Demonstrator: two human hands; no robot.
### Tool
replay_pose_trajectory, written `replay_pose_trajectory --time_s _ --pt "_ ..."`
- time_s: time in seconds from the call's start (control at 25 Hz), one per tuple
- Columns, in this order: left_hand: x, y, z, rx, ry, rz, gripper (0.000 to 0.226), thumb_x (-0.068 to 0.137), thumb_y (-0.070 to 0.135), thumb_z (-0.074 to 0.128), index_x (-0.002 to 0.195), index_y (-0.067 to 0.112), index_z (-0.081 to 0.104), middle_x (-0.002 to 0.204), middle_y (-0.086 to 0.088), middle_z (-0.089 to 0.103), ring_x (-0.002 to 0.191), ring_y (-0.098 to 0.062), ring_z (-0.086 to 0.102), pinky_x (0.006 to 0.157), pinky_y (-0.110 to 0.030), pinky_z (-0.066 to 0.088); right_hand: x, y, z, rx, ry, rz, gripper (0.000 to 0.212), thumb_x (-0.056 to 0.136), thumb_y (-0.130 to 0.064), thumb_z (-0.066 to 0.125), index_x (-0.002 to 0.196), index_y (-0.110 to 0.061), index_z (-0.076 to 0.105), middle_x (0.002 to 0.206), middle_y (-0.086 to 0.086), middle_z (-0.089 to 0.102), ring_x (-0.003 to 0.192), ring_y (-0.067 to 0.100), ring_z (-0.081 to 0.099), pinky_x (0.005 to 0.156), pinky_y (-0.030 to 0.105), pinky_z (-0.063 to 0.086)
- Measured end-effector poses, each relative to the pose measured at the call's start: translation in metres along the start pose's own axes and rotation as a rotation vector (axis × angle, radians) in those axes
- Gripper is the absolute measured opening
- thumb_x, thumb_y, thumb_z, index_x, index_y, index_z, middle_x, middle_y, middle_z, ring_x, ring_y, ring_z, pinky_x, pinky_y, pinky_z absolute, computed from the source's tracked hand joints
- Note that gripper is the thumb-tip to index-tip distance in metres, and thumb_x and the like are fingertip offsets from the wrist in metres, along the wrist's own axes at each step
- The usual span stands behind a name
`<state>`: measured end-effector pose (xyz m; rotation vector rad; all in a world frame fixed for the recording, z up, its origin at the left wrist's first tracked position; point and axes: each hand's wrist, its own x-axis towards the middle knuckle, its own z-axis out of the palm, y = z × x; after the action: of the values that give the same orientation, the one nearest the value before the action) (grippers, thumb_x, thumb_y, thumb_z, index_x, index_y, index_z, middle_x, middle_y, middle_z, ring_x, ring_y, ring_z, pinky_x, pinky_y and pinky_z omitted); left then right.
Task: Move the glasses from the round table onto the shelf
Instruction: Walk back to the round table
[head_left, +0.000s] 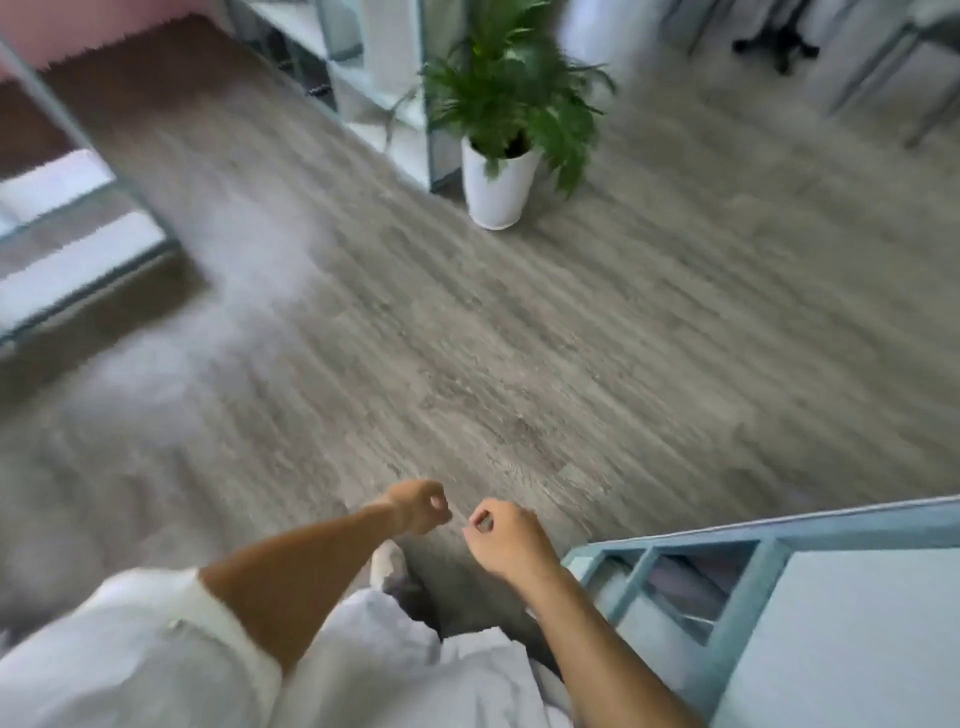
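Both hands hang low over the grey plank floor (467, 338), fingers curled into loose fists with nothing in them — the left hand (422, 505) just beside the right hand (501, 538), knuckles near but apart. No glasses or round table show in this blurred view, so where they are cannot be told. Off the right hand's wrist side stands a blue-framed shelf (769, 566) with open compartments. Well beyond the fingertips sits a potted plant (506, 130) in a white pot, against another pale shelving unit (363, 62). Below the fists, a shoe (387, 564) shows.
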<state>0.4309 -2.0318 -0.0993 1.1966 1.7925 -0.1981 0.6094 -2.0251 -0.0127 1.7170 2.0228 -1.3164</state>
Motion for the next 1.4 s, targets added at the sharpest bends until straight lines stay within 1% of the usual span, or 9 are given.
replay_pose_trajectory --time_s 0.04,0.16,0.36,0.44,0.52,0.68,0.84,1.12,1.4 --pt "0.01 -0.004 -0.017 -0.005 -0.017 0.014 0.005 0.087 0.037 0.062 0.09 0.034 0.062 0.093 0.005 0.061 0.082 -0.016 0.062 0.067 -0.024 0.05 0.019 -0.012 -0.01 0.057 0.024 0.047 0.015 0.087 -0.031 0.058 0.096 -0.023 0.068 0.102 0.003 0.073 0.095 0.024 0.066 0.082 0.034 0.056" --pt "0.054 -0.01 -0.069 0.044 -0.069 0.01 0.014 0.083 0.036 0.064 0.073 0.03 0.057 0.082 -0.001 0.063 0.087 -0.03 0.069 0.076 -0.033 0.057 0.068 -0.034 -0.044 0.148 0.062 0.159 0.018 0.088 -0.025 0.058 0.1 -0.021 0.071 0.106 0.004 0.073 0.098 0.025 0.066 0.08 0.03 0.052" --pt "0.138 0.037 -0.158 0.093 -0.14 0.045 0.015 0.087 0.022 0.065 0.074 0.021 0.059 0.07 -0.007 0.063 0.065 -0.024 0.062 0.064 -0.029 0.05 0.149 -0.045 -0.098 0.223 0.108 0.235 0.016 0.086 -0.026 0.055 0.092 -0.023 0.07 0.102 0.006 0.072 0.096 0.028 0.066 0.078 0.029 0.05" --pt "0.176 0.078 -0.193 0.067 -0.129 0.066 0.014 0.086 0.019 0.064 0.073 0.019 0.06 0.068 -0.006 0.061 0.053 -0.017 0.056 0.059 -0.028 0.047 0.193 -0.041 -0.126 0.213 0.114 0.264 0.014 0.087 -0.025 0.051 0.086 -0.021 0.065 0.092 0.011 0.068 0.088 0.032 0.063 0.063 0.027 0.044" --pt "0.216 0.123 -0.229 0.098 -0.132 0.107 0.011 0.088 0.026 0.06 0.078 0.022 0.061 0.075 -0.005 0.065 0.057 -0.015 0.06 0.056 -0.025 0.05 0.241 -0.034 -0.164 0.211 0.098 0.275 0.011 0.087 -0.022 0.052 0.085 -0.019 0.062 0.088 0.012 0.065 0.078 0.031 0.058 0.052 0.025 0.037" --pt "0.292 0.213 -0.306 0.157 -0.113 0.17 0.01 0.088 0.033 0.058 0.082 0.027 0.061 0.078 0.0 0.067 0.072 -0.02 0.067 0.067 -0.028 0.055 0.339 -0.019 -0.276 0.187 0.092 0.249 0.023 0.084 -0.02 0.056 0.101 -0.019 0.072 0.108 0.008 0.073 0.1 0.029 0.067 0.078 0.03 0.052" --pt "0.359 0.309 -0.379 0.057 -0.041 0.14 0.011 0.082 0.035 0.064 0.072 0.029 0.061 0.078 -0.003 0.073 0.07 -0.023 0.068 0.064 -0.028 0.052 0.419 -0.007 -0.403 0.224 0.17 0.238 0.016 0.087 -0.024 0.057 0.097 -0.022 0.07 0.102 0.003 0.073 0.092 0.024 0.067 0.07 0.027 0.05" --pt "0.508 0.485 -0.477 0.011 -0.055 0.24 0.013 0.082 0.032 0.065 0.071 0.03 0.06 0.075 0.002 0.066 0.067 -0.018 0.059 0.072 -0.029 0.051 0.563 0.031 -0.569 0.221 0.175 0.29 0.014 0.08 -0.029 0.06 0.09 -0.026 0.069 0.095 -0.001 0.075 0.091 0.023 0.068 0.08 0.032 0.056" --pt "0.677 0.671 -0.602 0.135 -0.123 0.324 0.014 0.083 0.032 0.065 0.071 0.031 0.06 0.081 -0.002 0.07 0.077 -0.022 0.066 0.075 -0.028 0.053 0.72 0.062 -0.793 0.213 0.243 0.36 0.019 0.086 -0.03 0.056 0.095 -0.022 0.07 0.101 0.002 0.074 0.097 0.025 0.067 0.079 0.032 0.054"
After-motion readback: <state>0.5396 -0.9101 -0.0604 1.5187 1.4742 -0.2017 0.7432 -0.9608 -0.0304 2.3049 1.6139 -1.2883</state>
